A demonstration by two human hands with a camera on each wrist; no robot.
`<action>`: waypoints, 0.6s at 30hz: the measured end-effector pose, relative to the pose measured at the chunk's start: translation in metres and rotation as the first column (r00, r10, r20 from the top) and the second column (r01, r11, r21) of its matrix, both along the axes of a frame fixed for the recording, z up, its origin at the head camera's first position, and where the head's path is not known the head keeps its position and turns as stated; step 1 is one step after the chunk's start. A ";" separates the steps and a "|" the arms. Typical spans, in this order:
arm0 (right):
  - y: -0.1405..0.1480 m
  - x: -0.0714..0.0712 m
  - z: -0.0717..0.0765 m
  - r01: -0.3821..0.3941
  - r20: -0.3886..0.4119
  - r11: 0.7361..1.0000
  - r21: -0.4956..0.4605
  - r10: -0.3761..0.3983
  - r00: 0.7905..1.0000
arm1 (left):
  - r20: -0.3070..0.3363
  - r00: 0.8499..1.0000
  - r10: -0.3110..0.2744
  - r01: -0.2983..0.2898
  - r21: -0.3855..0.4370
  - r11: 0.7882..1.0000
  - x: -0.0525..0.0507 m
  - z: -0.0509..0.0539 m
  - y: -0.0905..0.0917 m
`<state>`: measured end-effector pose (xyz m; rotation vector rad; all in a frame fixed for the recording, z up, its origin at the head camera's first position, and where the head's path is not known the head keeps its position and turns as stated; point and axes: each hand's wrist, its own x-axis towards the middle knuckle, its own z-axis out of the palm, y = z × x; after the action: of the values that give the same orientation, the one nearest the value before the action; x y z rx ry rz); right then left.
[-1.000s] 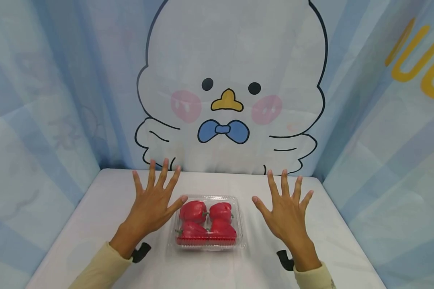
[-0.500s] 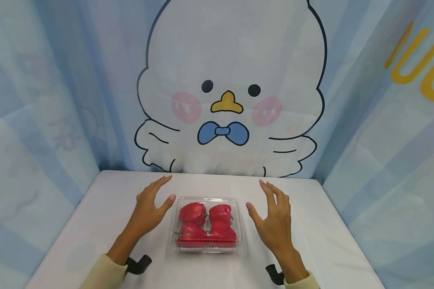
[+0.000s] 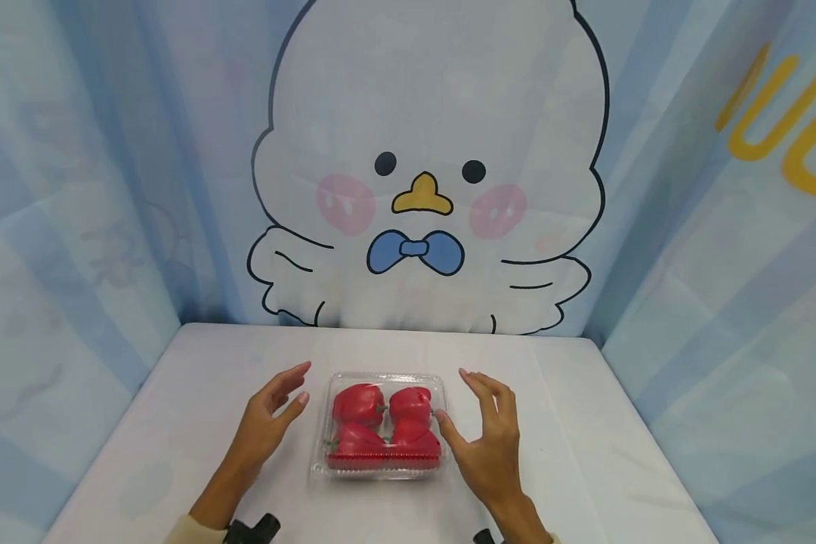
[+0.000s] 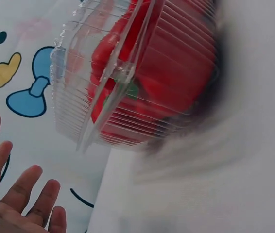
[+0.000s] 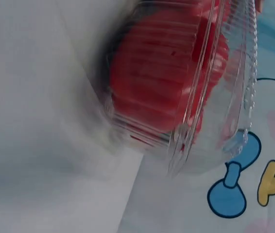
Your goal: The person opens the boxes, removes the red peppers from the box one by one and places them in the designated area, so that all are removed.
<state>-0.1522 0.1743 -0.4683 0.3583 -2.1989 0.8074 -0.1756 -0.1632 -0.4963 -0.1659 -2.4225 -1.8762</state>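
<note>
On the white table (image 3: 605, 461), between the left hand (image 3: 261, 427) and the right hand (image 3: 493, 457), lies a clear box (image 3: 385, 378) of red peppers (image 3: 358, 406) — its longer visible side runs left to right, one edge facing the person. Both hands have thumb and fingers wide apart — whether the right thumb touches, I cannot tell.

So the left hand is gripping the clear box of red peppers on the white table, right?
Not quite: the head view shows the left hand apart from the clear box, holding nothing. The box does contain red peppers and does sit on the white table.
</note>
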 end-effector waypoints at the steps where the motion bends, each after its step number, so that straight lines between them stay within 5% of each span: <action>1: -0.002 0.002 -0.001 -0.009 0.003 1.000 -0.011 0.009 1.000 | 0.023 1.000 -0.002 0.002 0.011 1.000 0.000 -0.003 0.000; 13: -0.022 0.025 -0.016 -0.075 0.040 0.996 -0.045 0.077 0.996 | 0.266 0.963 -0.033 -0.029 0.226 0.974 0.002 -0.025 0.004; 18: -0.031 0.033 -0.023 -0.104 0.064 0.994 -0.039 0.106 0.992 | 0.327 0.944 -0.053 -0.061 0.329 0.942 0.002 -0.031 0.006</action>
<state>-0.1188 0.1437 -0.4917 0.4381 -2.2389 0.9269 -0.1738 -0.1573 -0.5278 0.1927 -2.2253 -2.4494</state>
